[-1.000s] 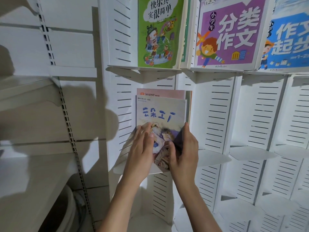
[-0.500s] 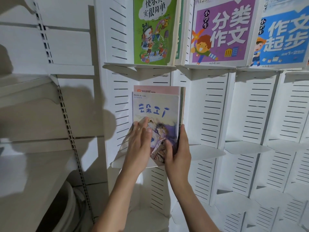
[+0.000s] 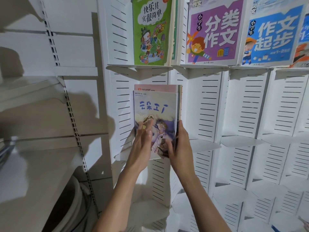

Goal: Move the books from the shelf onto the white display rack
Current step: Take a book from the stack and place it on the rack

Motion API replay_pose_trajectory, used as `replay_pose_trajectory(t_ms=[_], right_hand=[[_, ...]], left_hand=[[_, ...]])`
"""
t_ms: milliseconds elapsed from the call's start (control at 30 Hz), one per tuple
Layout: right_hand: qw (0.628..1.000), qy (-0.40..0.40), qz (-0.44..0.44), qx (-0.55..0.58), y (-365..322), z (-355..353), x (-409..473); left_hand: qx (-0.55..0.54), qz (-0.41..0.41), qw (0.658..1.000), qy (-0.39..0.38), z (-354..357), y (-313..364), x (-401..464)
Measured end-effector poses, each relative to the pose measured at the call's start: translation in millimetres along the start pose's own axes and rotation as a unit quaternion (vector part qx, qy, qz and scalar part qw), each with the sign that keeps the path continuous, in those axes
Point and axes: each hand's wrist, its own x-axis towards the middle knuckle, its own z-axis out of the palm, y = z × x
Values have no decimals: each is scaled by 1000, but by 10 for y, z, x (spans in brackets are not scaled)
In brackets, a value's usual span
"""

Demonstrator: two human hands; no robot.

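left hand (image 3: 142,141) lies flat on the front book (image 3: 155,114); right hand (image 3: 181,146) grips its right edge, on the white display rack (image 3: 210,106).

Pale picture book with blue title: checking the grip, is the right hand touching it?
Touching. Head view: right hand wraps the pale picture book's right edge.

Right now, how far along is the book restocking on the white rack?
Done: the top row holds a green book, a purple book and a blue book. In hand: the left hand presses and the right hand grips a small stack fronted by a pale picture book on the white display rack. Left: the pockets to the right show no books.
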Motion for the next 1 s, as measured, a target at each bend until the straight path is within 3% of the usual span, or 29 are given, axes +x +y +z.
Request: replay_pose_trajectory(t_ms=[167, 300, 567, 833, 1000], right_hand=[[993, 81, -59, -66, -269, -146, -233], [990, 75, -98, -74, -575, -232, -479], [993, 0, -18, -118, -1003, -156, -1048], [989, -51, 75, -115, -1287, -158, -1568], [987, -74, 65, -127, -1598, -207, -1828]], left_hand=[[144, 20, 989, 30, -220, 55, -277], [225, 35, 972, 64, -439, 37, -604], [351, 13, 935, 45, -893, -52, -1218], [370, -1, 929, 7, -1181, -73, -1678], [372, -17, 928, 26, -1352, -2, -2070]])
